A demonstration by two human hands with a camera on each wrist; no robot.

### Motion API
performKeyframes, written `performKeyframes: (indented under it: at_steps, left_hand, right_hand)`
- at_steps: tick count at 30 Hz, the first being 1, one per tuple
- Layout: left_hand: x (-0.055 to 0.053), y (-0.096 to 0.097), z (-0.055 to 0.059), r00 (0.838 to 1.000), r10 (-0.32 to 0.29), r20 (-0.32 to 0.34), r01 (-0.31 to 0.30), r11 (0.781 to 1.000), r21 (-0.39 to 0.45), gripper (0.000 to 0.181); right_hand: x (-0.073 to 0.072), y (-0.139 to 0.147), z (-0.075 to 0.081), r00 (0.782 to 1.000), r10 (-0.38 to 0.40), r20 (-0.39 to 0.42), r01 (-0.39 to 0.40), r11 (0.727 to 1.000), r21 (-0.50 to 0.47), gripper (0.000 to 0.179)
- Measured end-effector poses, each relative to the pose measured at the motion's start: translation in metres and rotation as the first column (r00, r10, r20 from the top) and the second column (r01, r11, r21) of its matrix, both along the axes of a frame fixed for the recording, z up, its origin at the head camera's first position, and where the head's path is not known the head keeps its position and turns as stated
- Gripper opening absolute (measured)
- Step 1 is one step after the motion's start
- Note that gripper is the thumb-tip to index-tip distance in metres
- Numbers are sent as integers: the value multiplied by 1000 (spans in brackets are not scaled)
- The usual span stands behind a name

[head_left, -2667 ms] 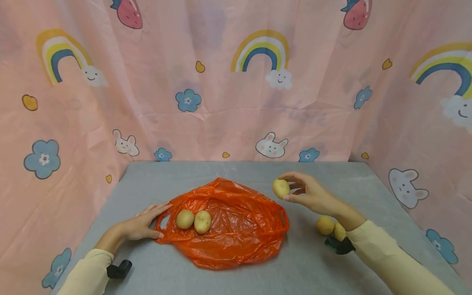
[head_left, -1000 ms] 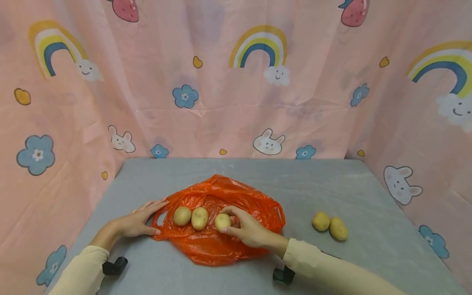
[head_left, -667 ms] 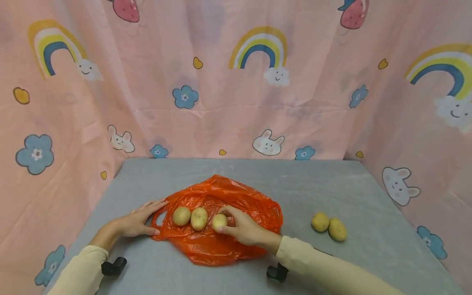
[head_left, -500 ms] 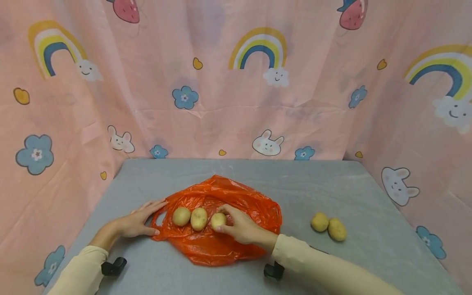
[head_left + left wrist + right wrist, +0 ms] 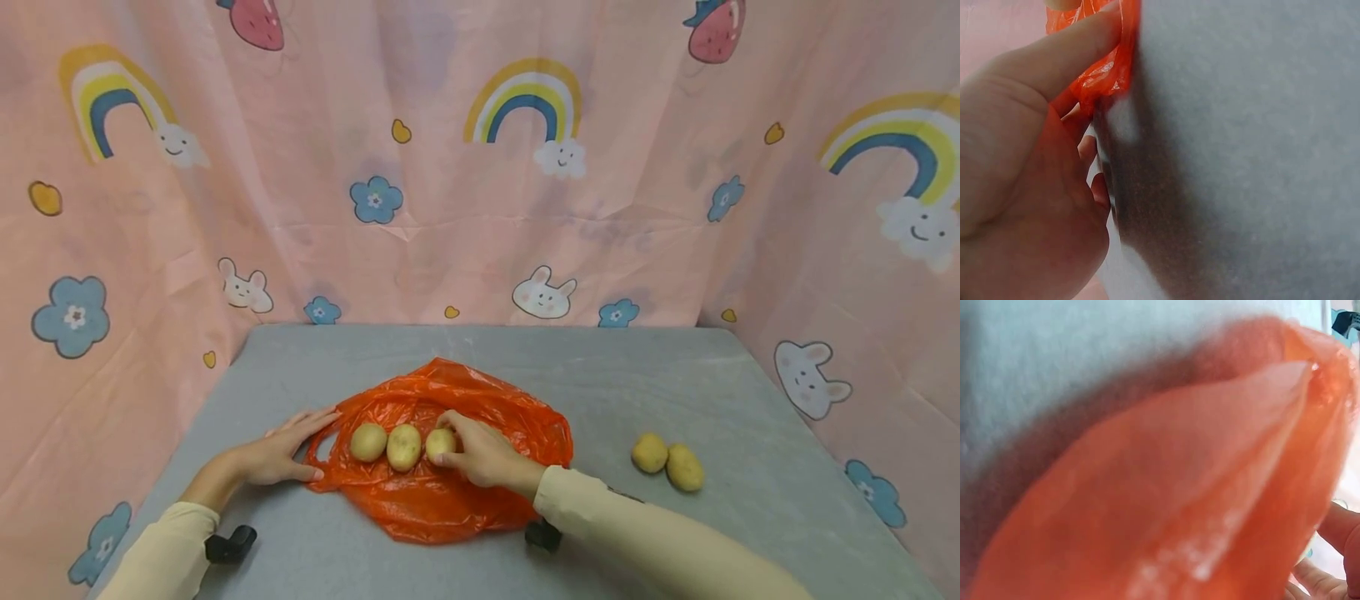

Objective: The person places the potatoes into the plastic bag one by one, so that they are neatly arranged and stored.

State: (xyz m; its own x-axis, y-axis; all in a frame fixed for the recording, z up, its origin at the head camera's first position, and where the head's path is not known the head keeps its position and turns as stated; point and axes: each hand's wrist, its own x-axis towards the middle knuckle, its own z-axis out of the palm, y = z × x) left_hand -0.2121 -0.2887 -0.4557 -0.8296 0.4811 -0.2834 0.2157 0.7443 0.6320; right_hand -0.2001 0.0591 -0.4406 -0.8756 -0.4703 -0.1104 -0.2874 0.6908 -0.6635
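An orange-red plastic bag [image 5: 427,508] lies spread on the table. Two potatoes, a round one [image 5: 368,442] and an oval one [image 5: 404,448], sit side by side towards its left end. My right hand [image 5: 483,450] pinches a third potato [image 5: 439,447] between thumb and fingers, low over the bag and close to the oval one. At the bag's left handle, my left hand [image 5: 281,452] rests with spread, nearly straight fingers. The left wrist view has its thumb [image 5: 1066,53] lying along the bag's edge. In the right wrist view the bag [image 5: 1147,475] hides most of the right hand.
Two more potatoes, one round [image 5: 649,452] and one longer [image 5: 686,467], lie together on the grey table [image 5: 637,375] to the right. A pink patterned curtain [image 5: 450,250] encloses the back and sides. Black wrist devices [image 5: 231,545] hang below both forearms.
My right hand has brought the potato from right of the bag to above it, then slid it left towards the other two. The left hand has stayed at the bag's handle.
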Motion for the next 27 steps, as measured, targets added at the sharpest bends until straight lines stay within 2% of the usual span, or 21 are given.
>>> performKeyframes:
  at_steps: [6, 16, 27]
  left_hand:
    - [1, 2, -1, 1000, 0, 14, 0, 1000, -3, 91]
    - [0, 2, 0, 1000, 1, 8, -1, 1000, -3, 91]
    - [-1, 1, -1, 1000, -4, 9, 4, 1000, -22, 91]
  right_hand:
    - [-2, -2, -4, 999, 6, -37, -4, 998, 64, 32]
    - [-6, -6, -6, 998, 29, -58, -23, 995, 93, 34]
    - [-3, -3, -6, 997, 47, -58, -43, 997, 64, 47]
